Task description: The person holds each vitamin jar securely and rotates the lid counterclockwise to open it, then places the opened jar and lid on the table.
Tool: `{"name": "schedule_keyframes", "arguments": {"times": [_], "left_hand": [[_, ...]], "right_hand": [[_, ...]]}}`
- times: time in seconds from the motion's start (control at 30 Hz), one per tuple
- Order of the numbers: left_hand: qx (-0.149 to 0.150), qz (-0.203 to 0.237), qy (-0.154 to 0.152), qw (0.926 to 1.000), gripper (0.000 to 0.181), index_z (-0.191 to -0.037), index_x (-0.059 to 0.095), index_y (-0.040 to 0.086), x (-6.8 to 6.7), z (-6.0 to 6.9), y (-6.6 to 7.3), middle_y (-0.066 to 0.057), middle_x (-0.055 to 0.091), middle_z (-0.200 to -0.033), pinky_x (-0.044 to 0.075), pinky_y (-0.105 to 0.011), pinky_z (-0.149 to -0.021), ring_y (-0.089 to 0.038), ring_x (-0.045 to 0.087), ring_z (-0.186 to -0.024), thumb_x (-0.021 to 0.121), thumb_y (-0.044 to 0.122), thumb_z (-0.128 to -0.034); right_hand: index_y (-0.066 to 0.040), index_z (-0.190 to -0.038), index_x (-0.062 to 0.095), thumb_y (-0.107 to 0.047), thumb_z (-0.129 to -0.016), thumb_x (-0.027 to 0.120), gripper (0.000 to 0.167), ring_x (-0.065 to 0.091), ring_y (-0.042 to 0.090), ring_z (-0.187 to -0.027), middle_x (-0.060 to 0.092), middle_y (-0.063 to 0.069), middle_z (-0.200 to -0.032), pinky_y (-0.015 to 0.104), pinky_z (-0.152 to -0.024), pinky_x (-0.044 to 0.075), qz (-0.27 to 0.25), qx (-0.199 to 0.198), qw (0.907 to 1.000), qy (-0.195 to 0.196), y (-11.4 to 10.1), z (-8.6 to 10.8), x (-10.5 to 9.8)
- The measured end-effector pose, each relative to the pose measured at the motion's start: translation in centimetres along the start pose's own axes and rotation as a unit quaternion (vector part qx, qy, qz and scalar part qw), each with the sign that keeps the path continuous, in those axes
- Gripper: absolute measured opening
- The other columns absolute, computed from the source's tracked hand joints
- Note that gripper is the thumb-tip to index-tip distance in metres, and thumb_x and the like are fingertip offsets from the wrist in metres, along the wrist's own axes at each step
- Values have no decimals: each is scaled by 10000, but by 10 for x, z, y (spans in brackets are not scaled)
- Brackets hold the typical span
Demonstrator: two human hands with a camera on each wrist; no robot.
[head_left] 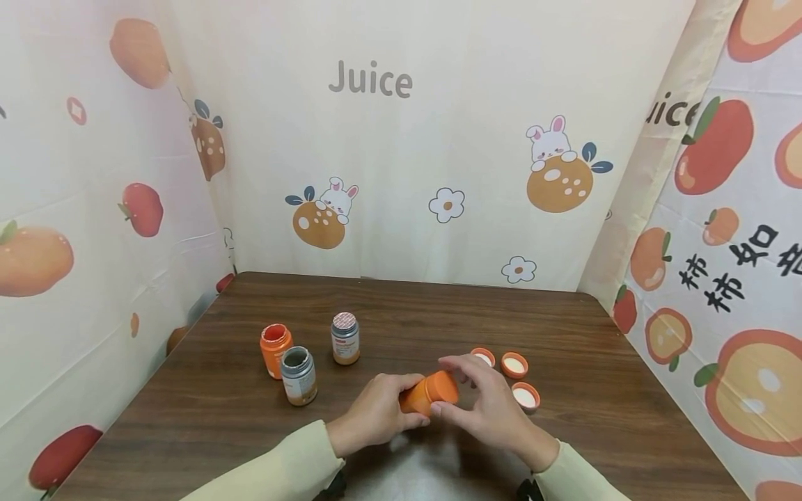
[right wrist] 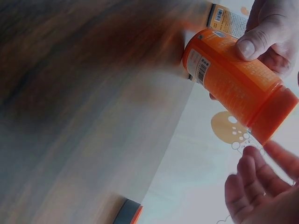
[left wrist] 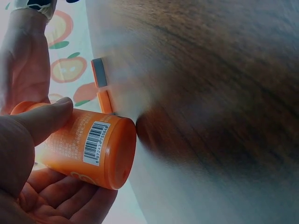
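Note:
My left hand (head_left: 374,410) grips an orange plastic bottle (head_left: 416,397) around its body, tilting it above the table with the orange cap (head_left: 443,387) toward the right. In the left wrist view the bottle's base and barcode label (left wrist: 96,142) face the camera. Around the cap, my right hand (head_left: 487,402) has its fingers spread and slightly bent. A fingertip lies at the cap's edge in the right wrist view; whether it touches is unclear. Just beyond the right hand lie several loose orange-rimmed caps (head_left: 514,364), insides up, one partly hidden by that hand.
Left of my hands stand an open orange bottle (head_left: 273,356), an open grey bottle (head_left: 299,381) and a grey bottle with a pale patterned top (head_left: 345,346). They are upright on the dark wooden table (head_left: 207,417). Printed cloth (head_left: 407,160) hangs behind and at both sides.

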State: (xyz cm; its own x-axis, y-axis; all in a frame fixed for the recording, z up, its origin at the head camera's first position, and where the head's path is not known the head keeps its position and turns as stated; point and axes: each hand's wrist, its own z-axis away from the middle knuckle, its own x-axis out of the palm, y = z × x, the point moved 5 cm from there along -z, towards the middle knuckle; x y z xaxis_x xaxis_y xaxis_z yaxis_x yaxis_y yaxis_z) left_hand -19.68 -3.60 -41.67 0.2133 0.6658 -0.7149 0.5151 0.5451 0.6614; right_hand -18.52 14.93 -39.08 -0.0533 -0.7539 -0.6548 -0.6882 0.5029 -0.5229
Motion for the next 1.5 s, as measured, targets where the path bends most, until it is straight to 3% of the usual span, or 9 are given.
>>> {"name": "schedule_keyframes", "arguments": {"times": [0.27, 0.57, 0.73, 0.9, 1.23, 1.5], "left_hand": [[-45, 60, -12, 10000, 404, -1168, 724, 208, 0, 1, 0, 141, 675, -945, 484, -226, -717, -29, 569, -756, 900, 253, -807], [-38, 108, -32, 9999, 397, -1159, 726, 213, 0, 1, 2, 135, 690, -969, 491, -222, -713, -23, 574, -755, 901, 248, -805], [-40, 122, -23, 9999, 394, -1158, 728, 214, 0, 1, 2, 133, 691, -969, 491, -220, -711, -23, 574, -753, 902, 238, -804], [-6, 115, -10, 9999, 385, -1154, 726, 217, 0, 1, 1, 134, 687, -963, 491, -218, -715, -24, 575, -757, 898, 235, -810], [-16, 116, 7, 9999, 369, -1138, 721, 224, 0, 1, 1, 144, 668, -921, 486, -225, -710, -30, 572, -748, 895, 233, -813], [45, -40, 111, 9999, 382, -1135, 723, 224, -1, 2, 3, 151, 667, -901, 483, -224, -704, -14, 575, -745, 904, 236, -799]], "right_hand": [[-191, -1164, 676, -464, -742, 914, 556, 603, 144, -845, 638, -164, -961, 281, -732, 488, 216, 672, 9974, 123, 4, 0, -1], [-257, -1047, 671, -505, -737, 905, 461, 605, 205, -784, 635, -161, -882, 259, -689, 473, 82, 873, 9961, 85, 2, -1, 0], [-269, -1017, 678, -493, -736, 908, 427, 594, 184, -765, 636, -154, -857, 302, -679, 488, 47, 983, 9951, 72, 2, -2, -1], [-254, -1019, 687, -427, -748, 919, 397, 601, 183, -763, 638, -157, -860, 303, -673, 496, 53, 878, 9961, 113, 1, -3, 0], [-181, -1128, 707, -302, -768, 922, 436, 565, 135, -803, 617, -147, -923, 310, -693, 491, 212, 207, 9995, 74, -3, -3, -1], [-240, -1217, 675, -233, -779, 909, 496, 575, 89, -867, 632, -147, -997, 336, -735, 529, 139, -145, 9998, -66, -5, -3, -1]]}}
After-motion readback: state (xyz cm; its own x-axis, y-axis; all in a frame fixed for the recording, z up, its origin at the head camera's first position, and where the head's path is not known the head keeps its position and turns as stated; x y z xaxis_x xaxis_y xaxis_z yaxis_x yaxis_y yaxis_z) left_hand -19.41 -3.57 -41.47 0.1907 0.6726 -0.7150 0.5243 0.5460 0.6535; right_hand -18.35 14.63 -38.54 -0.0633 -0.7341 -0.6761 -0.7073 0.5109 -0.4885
